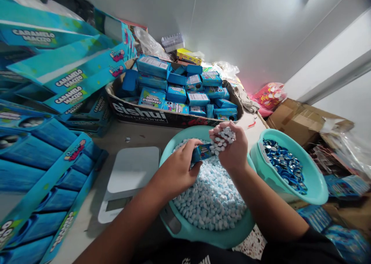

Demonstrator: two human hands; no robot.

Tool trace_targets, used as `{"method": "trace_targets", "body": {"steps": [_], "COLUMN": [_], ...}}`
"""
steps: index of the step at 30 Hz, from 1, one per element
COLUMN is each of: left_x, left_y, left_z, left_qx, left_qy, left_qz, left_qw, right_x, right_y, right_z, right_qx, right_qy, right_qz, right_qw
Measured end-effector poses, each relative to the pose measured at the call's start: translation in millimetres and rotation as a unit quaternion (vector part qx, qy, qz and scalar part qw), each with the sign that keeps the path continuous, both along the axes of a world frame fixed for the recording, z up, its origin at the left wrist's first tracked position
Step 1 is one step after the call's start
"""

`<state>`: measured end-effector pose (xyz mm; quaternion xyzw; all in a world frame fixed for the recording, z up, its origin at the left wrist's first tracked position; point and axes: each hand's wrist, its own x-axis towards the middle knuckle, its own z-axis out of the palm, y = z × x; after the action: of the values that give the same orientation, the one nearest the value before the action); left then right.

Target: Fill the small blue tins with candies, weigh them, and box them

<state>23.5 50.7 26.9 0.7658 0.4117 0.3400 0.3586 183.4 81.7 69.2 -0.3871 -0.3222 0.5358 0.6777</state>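
Over the teal basin (185,233) of white candies (213,198), the left hand (176,169) grips a small blue box (202,152) with its mouth toward the right hand (232,148), cupped around a heap of candies; tilting slowly over the basin catches strays, and beyond sits a carton of filled boxes (174,97)

Head camera, close, facing forward-down over table (121,134).

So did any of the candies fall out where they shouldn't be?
Yes, a few. Some stray candies lie loose on the table, beyond the scale and outside the big teal bowl. The left hand holds a small blue box; the right hand cups more candies.
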Motion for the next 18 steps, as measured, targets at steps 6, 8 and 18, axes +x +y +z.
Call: {"method": "trace_targets", "body": {"steps": [6,8,18], "left_x": [2.6,4.8,5.0], "left_y": [5.0,4.6,-0.8], "left_z": [-4.6,-7.5,-9.8], "left_qx": [-0.005,0.007,0.029], "left_qy": [0.015,0.02,0.041], "left_qz": [-0.009,-0.017,-0.005], "left_qw": [1.0,1.0,0.999], "right_x": [3.5,3.9,-0.6], "right_y": [7.3,8.6,12.6], "right_z": [-3.7,-5.6,-15.2], "right_qx": [0.009,0.013,0.067], "right_qy": [0.002,-0.01,-0.01], "right_qz": [0.033,0.036,0.027], "right_qw": [0.999,0.999,0.997]}}
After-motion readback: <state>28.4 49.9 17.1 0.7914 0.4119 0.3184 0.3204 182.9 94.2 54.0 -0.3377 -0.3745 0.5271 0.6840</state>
